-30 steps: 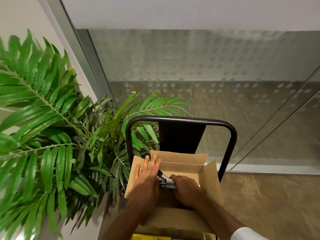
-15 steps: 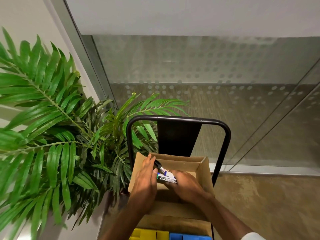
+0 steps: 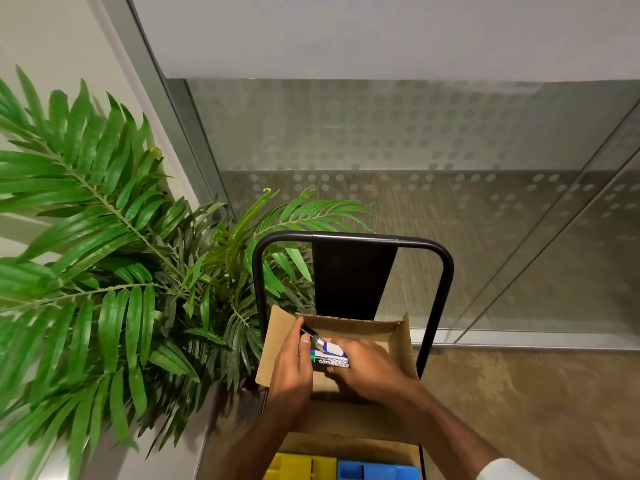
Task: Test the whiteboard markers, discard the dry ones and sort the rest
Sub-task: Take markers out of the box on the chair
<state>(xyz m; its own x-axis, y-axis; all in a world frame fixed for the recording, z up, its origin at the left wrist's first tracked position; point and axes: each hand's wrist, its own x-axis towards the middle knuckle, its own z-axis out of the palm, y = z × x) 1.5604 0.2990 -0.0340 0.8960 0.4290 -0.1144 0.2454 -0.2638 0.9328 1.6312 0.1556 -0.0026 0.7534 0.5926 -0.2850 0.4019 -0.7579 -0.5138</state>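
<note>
An open cardboard box (image 3: 398,336) stands on a black-framed cart. Over its inside, both my hands hold a small bundle of whiteboard markers (image 3: 329,356) with white, blue and green labels. My left hand (image 3: 291,368) grips the bundle's left end, where a black tip and a silver collar stick out near the thumb. My right hand (image 3: 363,367) is curled round the right end of the markers. The box's bottom is mostly hidden by my hands.
The cart's black handle bar (image 3: 353,239) rises behind the box, with a glass wall (image 3: 415,150) beyond. A large green palm plant (image 3: 104,254) crowds the left side. A yellow bin (image 3: 299,467) and a blue bin (image 3: 377,471) sit at the bottom edge.
My left hand has gone from lying flat on the box flap to gripping the markers' left end. The bundle has risen slightly and the view has tilted down.
</note>
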